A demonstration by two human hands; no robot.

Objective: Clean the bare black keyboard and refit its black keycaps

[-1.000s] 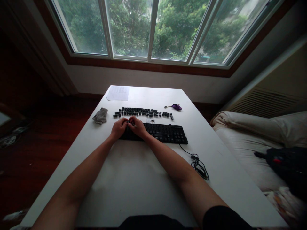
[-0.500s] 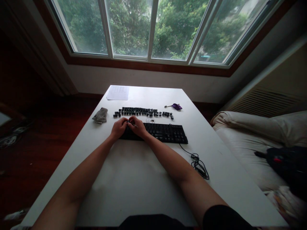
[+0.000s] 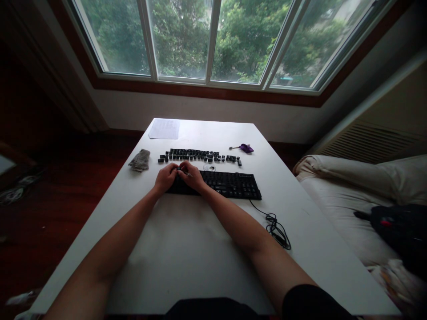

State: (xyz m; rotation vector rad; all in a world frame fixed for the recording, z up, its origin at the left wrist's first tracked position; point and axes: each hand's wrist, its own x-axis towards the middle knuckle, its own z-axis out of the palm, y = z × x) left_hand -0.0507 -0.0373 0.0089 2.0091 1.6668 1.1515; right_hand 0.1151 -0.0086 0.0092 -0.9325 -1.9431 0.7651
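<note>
Close together over the left part of a black keyboard (image 3: 230, 184), both my hands are bent round a small dark piece that looks like a keycap (image 3: 179, 168). My left hand (image 3: 166, 177) pinches it from the left, fingers closed. From the other side my right hand (image 3: 192, 177) meets it, also closed, with a thin shiny tool (image 3: 188, 174) sticking out near its fingers; its kind is too small to tell. The hands cover the keyboard's left end. Just beyond, loose black keycaps (image 3: 190, 153) lie in rough rows on the white table (image 3: 187, 258).
A small clear round dish (image 3: 210, 168) sits behind the keyboard. A grey cloth (image 3: 139, 160) lies left, paper sheets (image 3: 164, 129) at the far left corner, and a purple-handled brush (image 3: 246, 148) at the far right. The keyboard's coiled cable (image 3: 277, 231) lies beside my right forearm.
</note>
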